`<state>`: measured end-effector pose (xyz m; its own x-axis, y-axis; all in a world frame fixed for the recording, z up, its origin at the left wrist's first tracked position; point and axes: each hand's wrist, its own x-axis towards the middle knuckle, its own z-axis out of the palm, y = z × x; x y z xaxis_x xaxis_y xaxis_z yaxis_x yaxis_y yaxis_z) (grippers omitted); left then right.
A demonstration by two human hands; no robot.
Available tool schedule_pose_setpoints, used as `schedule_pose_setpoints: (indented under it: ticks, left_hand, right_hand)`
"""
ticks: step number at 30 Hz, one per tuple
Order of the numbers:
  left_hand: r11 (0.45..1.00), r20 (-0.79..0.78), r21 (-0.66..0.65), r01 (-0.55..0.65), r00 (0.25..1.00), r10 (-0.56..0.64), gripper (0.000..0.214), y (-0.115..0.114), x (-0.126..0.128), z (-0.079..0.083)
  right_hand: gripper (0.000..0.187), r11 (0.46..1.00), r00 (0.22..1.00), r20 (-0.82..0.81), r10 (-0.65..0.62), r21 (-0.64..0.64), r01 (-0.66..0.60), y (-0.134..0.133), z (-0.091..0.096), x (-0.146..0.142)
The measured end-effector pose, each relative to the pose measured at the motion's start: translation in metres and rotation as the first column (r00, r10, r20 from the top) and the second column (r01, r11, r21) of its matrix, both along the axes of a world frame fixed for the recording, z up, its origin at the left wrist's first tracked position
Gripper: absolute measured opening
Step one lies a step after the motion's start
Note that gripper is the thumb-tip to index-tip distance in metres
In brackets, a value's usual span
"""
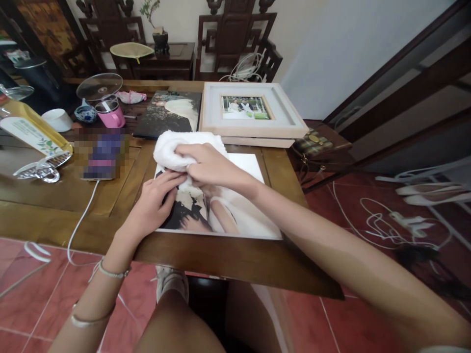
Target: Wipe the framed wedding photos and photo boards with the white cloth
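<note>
A photo panel (250, 211) lies flat near the front edge of the wooden table, its print partly covered. On its upper part rests a bunched white towel (169, 147), gripped by my right hand (206, 164) with the fingers curled into the cloth. My left hand (158, 198) lies on the panel's left edge with its fingers stretched out, the fingertips close to the towel. Whether those fingertips touch the cloth I cannot tell.
Behind are a framed photo (246, 108) on a second frame and a dark photo panel (169, 115). To the left stand a pink mug (110, 113), a white cup (58, 120), an oil bottle (33, 130), a silver hair clip (46, 166) and a blurred-out phone (105, 154) on a cable.
</note>
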<state>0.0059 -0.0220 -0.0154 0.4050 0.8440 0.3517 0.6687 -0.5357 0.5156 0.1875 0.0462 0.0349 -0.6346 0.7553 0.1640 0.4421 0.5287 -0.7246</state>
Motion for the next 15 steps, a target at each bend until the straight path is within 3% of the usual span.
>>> schedule_pose_setpoints:
  ticks: [2, 7, 10, 15]
  left_hand:
    - [1.000, 0.003, 0.004, 0.009, 1.000, -0.009, 0.038, 0.000, -0.001, -0.001]
    - [1.000, 0.008, -0.011, 0.004, 1.000, -0.004, 0.040, -0.002, -0.002, -0.002]
    - [1.000, 0.006, -0.022, 0.005, 1.000, -0.004, 0.041, -0.002, -0.002, -0.002]
    - [1.000, 0.011, -0.016, 0.000, 1.000, 0.000, 0.040, -0.001, -0.001, -0.002]
  right_hand:
    - [0.020, 0.999, 0.999, -0.008, -0.040, -0.032, 0.040, 0.000, -0.002, 0.013]
    - [0.010, 0.976, 0.983, 0.058, -0.174, 0.145, 0.164, -0.005, -0.004, 0.067]
    - [0.010, 0.955, 0.952, 0.138, -0.274, 0.151, 0.253, -0.011, -0.003, 0.101]
    - [0.012, 0.899, 0.884, 0.217, -0.413, 0.251, 0.358, -0.041, -0.013, 0.133]
